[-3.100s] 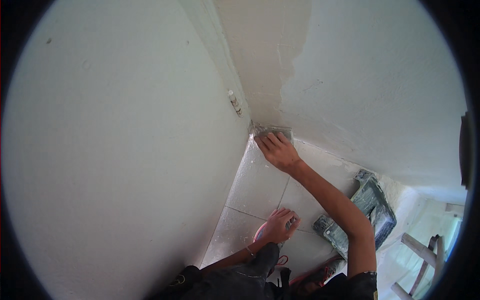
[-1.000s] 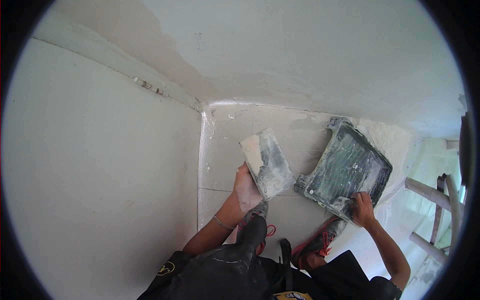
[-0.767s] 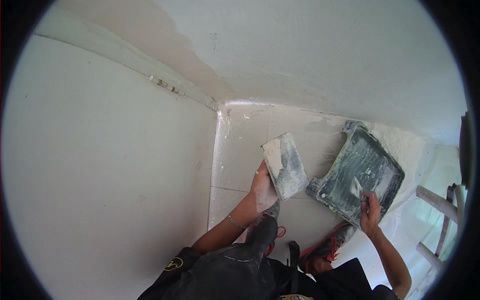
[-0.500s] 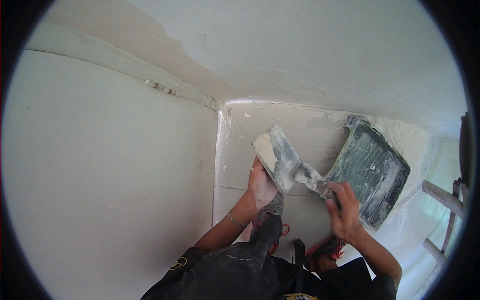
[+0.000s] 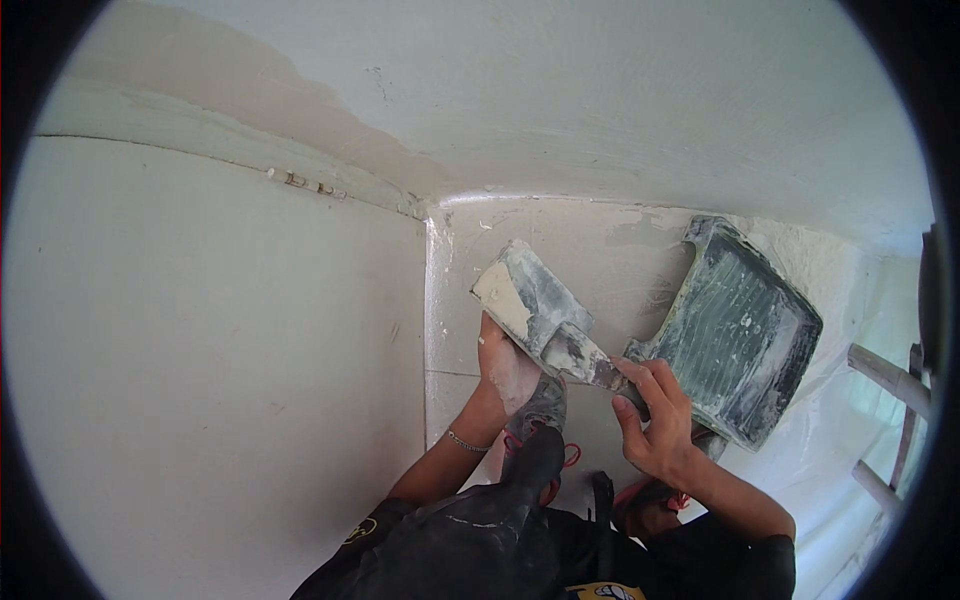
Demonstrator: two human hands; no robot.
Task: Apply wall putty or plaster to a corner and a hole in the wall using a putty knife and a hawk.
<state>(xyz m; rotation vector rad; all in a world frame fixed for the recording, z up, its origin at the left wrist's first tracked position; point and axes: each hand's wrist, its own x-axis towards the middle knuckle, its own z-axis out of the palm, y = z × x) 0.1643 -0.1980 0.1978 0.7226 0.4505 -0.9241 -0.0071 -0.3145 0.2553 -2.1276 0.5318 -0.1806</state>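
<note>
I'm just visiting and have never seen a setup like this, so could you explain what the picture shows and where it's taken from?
There is no machine arm here: these are a person's own bare hands. The camera is worn on the head and looks down, and its wide fisheye lens bends straight edges and darkens the corners.

The left hand holds a flat rectangular board with a patch of pale paste on it. The right hand grips a scraper by its handle; the blade lies across the board's near end and appears to touch it. On the pale floor, to the right, sits a dark, smeared tray. The dark clothing at the bottom is the wearer's own.
</note>
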